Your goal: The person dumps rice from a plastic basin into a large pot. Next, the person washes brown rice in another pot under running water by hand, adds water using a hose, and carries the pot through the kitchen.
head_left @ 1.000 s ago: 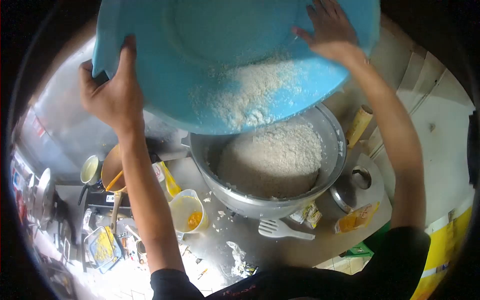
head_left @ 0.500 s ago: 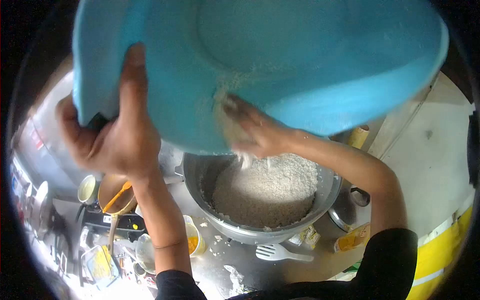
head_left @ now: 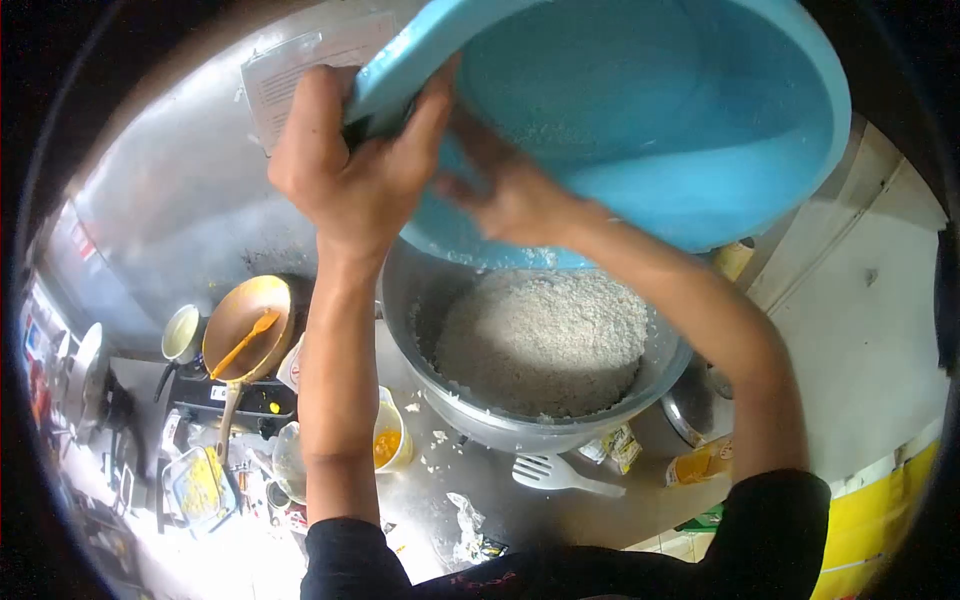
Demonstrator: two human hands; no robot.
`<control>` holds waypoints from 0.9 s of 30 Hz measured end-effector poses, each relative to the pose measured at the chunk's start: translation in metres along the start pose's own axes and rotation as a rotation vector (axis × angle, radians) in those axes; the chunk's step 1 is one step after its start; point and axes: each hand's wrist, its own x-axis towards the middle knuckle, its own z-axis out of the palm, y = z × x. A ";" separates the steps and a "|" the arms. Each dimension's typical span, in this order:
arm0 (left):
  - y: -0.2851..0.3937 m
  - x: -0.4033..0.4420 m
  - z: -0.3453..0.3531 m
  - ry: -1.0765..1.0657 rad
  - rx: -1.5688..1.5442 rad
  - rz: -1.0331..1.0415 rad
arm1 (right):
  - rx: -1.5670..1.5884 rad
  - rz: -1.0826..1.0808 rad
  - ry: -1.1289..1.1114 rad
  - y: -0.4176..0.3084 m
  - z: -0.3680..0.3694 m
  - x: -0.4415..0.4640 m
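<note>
My left hand [head_left: 350,165] grips the rim of a large blue plastic basin [head_left: 680,90], with its fingers wrapped around the edge. The basin is tilted steeply over a big metal pot [head_left: 450,400]. Inside the pot lies a mound of white, grainy food [head_left: 550,340] that looks like rice. My right hand [head_left: 520,200] is at the basin's inner wall, thumb and fingers apart, slightly blurred and holding nothing visible. A few white grains cling to the basin's inside and its lower lip.
Left of the pot are a frying pan [head_left: 255,300] with an orange spatula [head_left: 245,345], a small pot [head_left: 183,335] and a tub [head_left: 393,440] with yellow contents. A white slotted turner [head_left: 560,475] lies in front. At right are a metal lid [head_left: 690,405] and yellow packets [head_left: 620,447].
The basin has shifted up and tipped further, its left side moving right with my left hand. My right hand has swept upward along the inner wall, away from the lower lip.
</note>
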 end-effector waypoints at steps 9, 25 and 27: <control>-0.013 0.015 -0.023 0.019 0.132 -0.193 | -0.226 0.015 -0.316 -0.028 -0.008 -0.046; -0.021 0.011 -0.036 0.070 0.019 -0.125 | -0.068 0.706 -0.603 -0.014 -0.092 -0.097; -0.017 0.011 -0.040 0.063 0.080 -0.173 | -0.591 0.532 -0.413 -0.003 -0.118 -0.092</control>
